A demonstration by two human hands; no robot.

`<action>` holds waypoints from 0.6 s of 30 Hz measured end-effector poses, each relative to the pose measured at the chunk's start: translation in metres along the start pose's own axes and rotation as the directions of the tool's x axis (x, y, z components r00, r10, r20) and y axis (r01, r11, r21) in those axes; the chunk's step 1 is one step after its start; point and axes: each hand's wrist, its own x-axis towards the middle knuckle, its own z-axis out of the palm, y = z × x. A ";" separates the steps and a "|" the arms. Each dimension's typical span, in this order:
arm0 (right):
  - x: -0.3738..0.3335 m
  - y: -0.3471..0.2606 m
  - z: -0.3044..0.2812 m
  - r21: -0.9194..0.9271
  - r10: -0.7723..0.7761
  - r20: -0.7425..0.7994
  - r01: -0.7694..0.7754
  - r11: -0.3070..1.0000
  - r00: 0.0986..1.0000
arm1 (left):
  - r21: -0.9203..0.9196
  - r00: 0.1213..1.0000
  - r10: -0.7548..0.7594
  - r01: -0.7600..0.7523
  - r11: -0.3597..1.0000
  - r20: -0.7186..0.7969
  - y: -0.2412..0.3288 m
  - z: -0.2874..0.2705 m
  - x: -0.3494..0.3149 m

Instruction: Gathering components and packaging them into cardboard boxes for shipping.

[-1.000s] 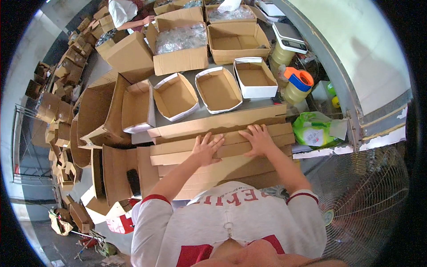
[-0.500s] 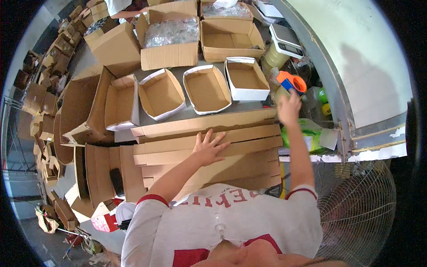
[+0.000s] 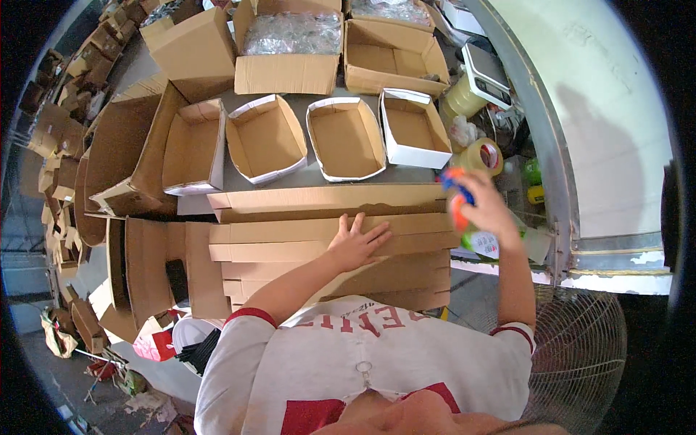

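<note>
Flat on the folded flaps of a cardboard box (image 3: 333, 272) rests my left hand (image 3: 357, 243), its fingers spread and nothing in it. My right hand (image 3: 491, 209) grips an orange and blue tape dispenser (image 3: 461, 196), blurred by motion, at the right end of the flaps. A dark lengthwise gap shows between the flaps beyond my left fingers. Past the dispenser, a roll of clear yellowish tape (image 3: 482, 156) lies on its side.
Several shallow open trays, such as a white-rimmed one (image 3: 346, 138), line up beyond the box. Behind them stands a carton of clear plastic pieces (image 3: 290, 72). A scale (image 3: 486, 72) sits at the far right, and a wire-caged fan (image 3: 576, 355) at the near right.
My right hand has lifted the tape dispenser away from beside the tape roll and brought it nearer to the box's right end. My left hand stays flat on the flaps.
</note>
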 end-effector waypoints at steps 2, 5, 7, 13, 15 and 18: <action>0.014 -0.010 0.019 0.269 -0.025 0.425 -0.100 0.958 0.905 | -0.045 1.000 -0.017 0.016 0.999 -0.025 0.000 -0.005 -0.001; 0.026 -0.025 0.061 0.354 0.078 0.177 -0.137 0.925 0.981 | -0.042 0.999 0.001 -0.004 0.999 -0.054 -0.001 -0.004 -0.003; 0.045 -0.026 0.076 0.257 0.119 0.324 -0.209 0.944 0.938 | -0.021 0.998 0.001 -0.002 1.000 -0.067 -0.001 0.000 -0.004; 0.056 -0.004 0.101 0.146 0.033 0.538 -0.132 0.980 0.842 | 0.010 0.998 -0.001 0.001 1.000 -0.060 0.004 0.002 -0.006; 0.056 -0.003 0.100 0.208 -0.006 0.544 -0.128 0.970 0.839 | 0.005 0.998 0.012 -0.011 1.000 -0.069 0.003 0.000 -0.004; 0.057 0.001 0.103 0.274 0.214 0.577 -0.433 0.859 0.789 | -0.020 1.000 0.012 -0.013 1.000 -0.027 0.002 -0.006 -0.001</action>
